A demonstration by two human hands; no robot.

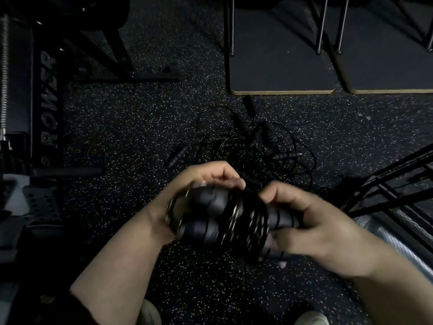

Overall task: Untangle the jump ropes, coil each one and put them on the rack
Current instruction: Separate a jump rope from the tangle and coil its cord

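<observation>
Left hand [206, 184] curls over left end of two black padded jump-rope handles [206, 216], held side by side above speckled black rubber floor [131, 127]. Right hand [309, 226] grips right end, thumb on top, fingers under. Thin black cord [248, 219] wound many turns around middle of handles, between hands. Tangled pile of black jump ropes [253, 146] lies on floor just beyond hands. Black wire rack [393, 184] at right, apart from pile.
</observation>
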